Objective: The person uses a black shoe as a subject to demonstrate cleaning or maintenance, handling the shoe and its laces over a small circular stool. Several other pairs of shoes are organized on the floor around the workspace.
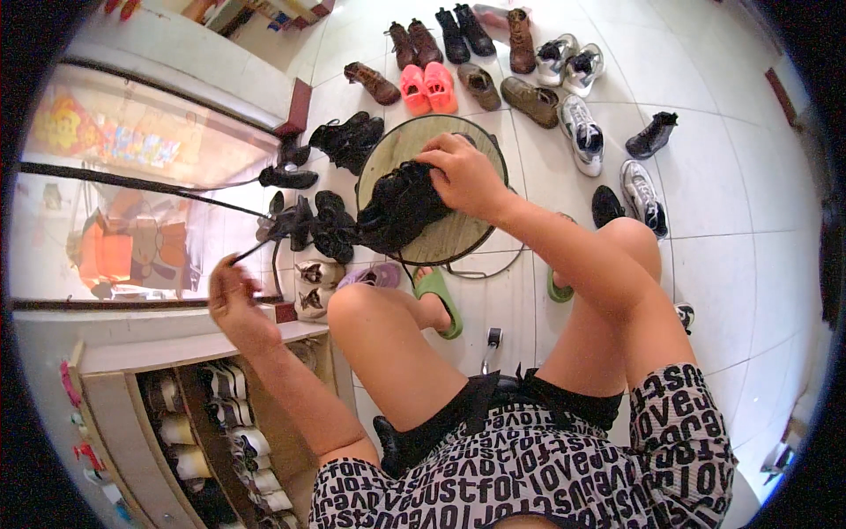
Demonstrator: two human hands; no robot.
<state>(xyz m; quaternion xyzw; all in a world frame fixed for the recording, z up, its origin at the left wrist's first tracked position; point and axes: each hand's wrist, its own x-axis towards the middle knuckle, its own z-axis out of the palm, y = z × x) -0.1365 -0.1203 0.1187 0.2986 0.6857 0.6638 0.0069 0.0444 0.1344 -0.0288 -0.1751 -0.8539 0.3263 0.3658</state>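
Observation:
A black lace-up shoe (pixel 406 205) lies on a round wooden-topped stool (pixel 456 241) in front of my knees. My right hand (pixel 466 175) grips the shoe by its far end, fingers curled over the top. Out to the left, my left hand (pixel 238 304) is raised away from the stool and slightly blurred. Its fingers pinch a thin black lace (pixel 251 250) that stretches up and to the right, past the dark shoes on the floor. Where the lace joins the shoe cannot be made out.
Behind the stool stand brown boots (pixel 415 43), pink sneakers (pixel 428 88) and silver-white sneakers (pixel 583 132). Several black shoes (pixel 334 225) crowd its left side. A shelf of shoes (pixel 198 350) is at lower left, below a glass door (pixel 145 231). Green slippers (pixel 439 297) are on my feet.

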